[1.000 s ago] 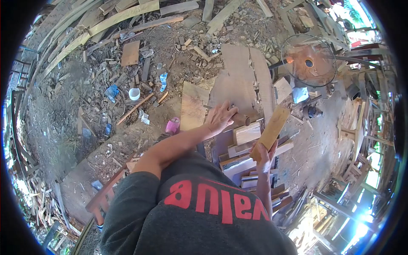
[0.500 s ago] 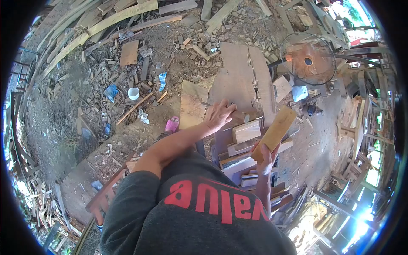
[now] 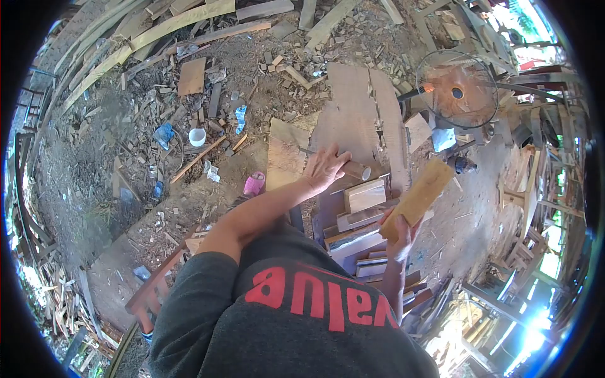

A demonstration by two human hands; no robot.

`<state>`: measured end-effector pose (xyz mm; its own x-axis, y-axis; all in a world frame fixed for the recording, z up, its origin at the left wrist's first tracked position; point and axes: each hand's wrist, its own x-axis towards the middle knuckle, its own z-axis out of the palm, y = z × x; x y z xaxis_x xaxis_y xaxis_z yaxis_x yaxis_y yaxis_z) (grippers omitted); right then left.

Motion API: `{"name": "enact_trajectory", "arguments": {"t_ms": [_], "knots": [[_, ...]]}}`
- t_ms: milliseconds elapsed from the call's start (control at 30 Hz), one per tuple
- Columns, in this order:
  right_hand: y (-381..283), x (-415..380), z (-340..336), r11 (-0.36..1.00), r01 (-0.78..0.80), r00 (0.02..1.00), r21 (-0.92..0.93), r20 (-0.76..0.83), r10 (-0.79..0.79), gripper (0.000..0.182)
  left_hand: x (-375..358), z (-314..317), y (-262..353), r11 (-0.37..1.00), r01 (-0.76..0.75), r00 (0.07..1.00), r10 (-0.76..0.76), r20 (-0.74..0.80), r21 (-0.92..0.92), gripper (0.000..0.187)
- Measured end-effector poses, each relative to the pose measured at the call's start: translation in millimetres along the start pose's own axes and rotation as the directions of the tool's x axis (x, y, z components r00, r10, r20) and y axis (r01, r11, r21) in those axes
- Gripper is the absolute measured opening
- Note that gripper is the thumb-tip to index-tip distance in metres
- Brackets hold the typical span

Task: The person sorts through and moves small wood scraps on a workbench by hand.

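the right hand (image 3: 399,234) is closed around the lower end of a wooden block (image 3: 418,198), holding it up in the air, tilted so its far end points up and to the right. the block is a pale yellow-brown, oblong, flat-faced, with squared edges and a rough-sawn look. it hangs just above and to the right of a stack of cut wood pieces (image 3: 360,217). the left hand (image 3: 324,167) rests with fingers spread on a broad plank (image 3: 353,120), touching a short round wooden piece (image 3: 357,169) lying there.
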<state>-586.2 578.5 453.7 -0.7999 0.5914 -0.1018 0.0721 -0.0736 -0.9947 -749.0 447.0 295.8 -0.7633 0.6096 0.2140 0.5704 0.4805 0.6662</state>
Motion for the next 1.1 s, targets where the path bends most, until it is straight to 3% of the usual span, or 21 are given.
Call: {"name": "enact_trajectory", "arguments": {"t_ms": [33, 100, 167, 233, 267, 300, 367, 400, 467, 500, 567, 633, 667, 700, 767, 800, 833, 933, 1033, 1100], "knots": [[-4, 1, -1, 1.000, 0.000, 1.000, -0.001, 0.002, 0.000, 0.052, 1, -1, 1, 1.000, 0.011, 1.000, -0.011, 0.002, -0.014, 0.038], [-9, 4, -11, 0.970, 0.229, 0.973, -0.083, -0.018, -0.232, 0.051, 3, -1, -1, 0.999, 0.028, 1.000, -0.028, 0.003, -0.025, 0.037], [4, 7, -34, 0.953, 0.240, 0.971, -0.182, 0.053, -0.234, 0.056, 5, 4, -7, 0.999, -0.003, 0.999, 0.002, -0.037, -0.031, 0.038], [30, 1, -13, 0.886, 0.422, 0.900, -0.192, -0.030, -0.435, 0.060, 8, 3, -11, 0.999, 0.008, 0.999, -0.009, -0.037, -0.041, 0.038], [53, -14, -1, 0.925, 0.301, 0.944, -0.234, -0.065, -0.323, 0.065, 11, 2, -11, 0.998, 0.019, 0.999, -0.021, -0.040, -0.052, 0.037], [75, -3, -15, 0.916, 0.127, 0.976, -0.380, 0.213, -0.047, 0.070, 12, 2, -11, 0.999, 0.014, 0.999, -0.016, -0.047, -0.051, 0.037], [87, 3, -28, 0.901, 0.018, 0.987, -0.434, 0.153, 0.054, 0.063, 9, 4, -13, 0.999, -0.013, 0.999, 0.011, -0.045, -0.042, 0.038], [67, 13, -15, 0.902, 0.031, 0.983, -0.430, 0.175, 0.050, 0.063, 10, 11, -18, 0.999, 0.018, 1.000, -0.017, 0.011, -0.050, 0.037], [-7, 9, 17, 0.997, -0.009, 0.996, -0.081, -0.090, 0.001, 0.042, 3, 4, -14, 0.998, 0.009, 1.000, -0.009, -0.002, -0.070, 0.036], [-16, 14, 26, 0.966, 0.256, 0.962, -0.042, -0.088, -0.259, 0.040, 7, 1, -13, 0.996, -0.018, 0.999, 0.015, -0.037, -0.083, 0.036], [15, 15, 10, 0.931, 0.361, 0.933, 0.052, -0.027, -0.360, 0.047, 8, 0, -13, 0.995, 0.001, 1.000, -0.003, -0.021, -0.095, 0.035], [74, 6, 4, 0.896, 0.171, 0.983, -0.409, 0.129, -0.129, 0.057, 8, 0, -14, 0.995, 0.026, 1.000, -0.027, -0.011, -0.100, 0.035], [63, 4, 13, 0.873, -0.029, 0.975, -0.487, 0.180, 0.133, 0.064, 6, 3, -13, 0.998, 0.021, 1.000, -0.020, 0.024, -0.053, 0.035], [55, 7, 16, 0.874, -0.017, 0.975, -0.486, 0.187, 0.123, 0.064, 9, 1, -14, 1.000, 0.014, 0.999, -0.014, 0.051, -0.004, 0.034], [46, 12, 13, 0.981, 0.030, 0.999, -0.194, 0.023, -0.026, 0.063, 9, -1, -17, 0.999, 0.020, 0.999, -0.019, 0.045, -0.033, 0.038], [50, 13, -2, 0.986, -0.053, 0.997, -0.158, -0.058, 0.044, 0.061, 3, -1, -12, 0.997, 0.016, 0.998, -0.011, 0.067, -0.074, 0.041], [45, 19, -8, 0.993, -0.023, 0.999, -0.120, -0.049, 0.017, 0.057, 1, -2, -9, 0.997, 0.013, 0.997, -0.007, 0.072, -0.079, 0.041], [43, 23, -22, 0.987, -0.052, 0.996, -0.152, -0.074, 0.041, 0.055, 4, -10, -2, 0.996, -0.012, 1.000, 0.013, 0.018, -0.085, 0.042], [34, 14, -14, 0.989, -0.069, 0.996, -0.132, -0.062, 0.061, 0.054, 7, -16, 5, 0.994, 0.018, 0.996, -0.009, 0.084, -0.108, 0.042], [28, 7, -4, 0.992, -0.078, 0.997, -0.098, -0.025, 0.076, 0.055, 10, -19, 8, 0.997, -0.015, 0.997, 0.021, 0.080, -0.074, 0.032]]}}
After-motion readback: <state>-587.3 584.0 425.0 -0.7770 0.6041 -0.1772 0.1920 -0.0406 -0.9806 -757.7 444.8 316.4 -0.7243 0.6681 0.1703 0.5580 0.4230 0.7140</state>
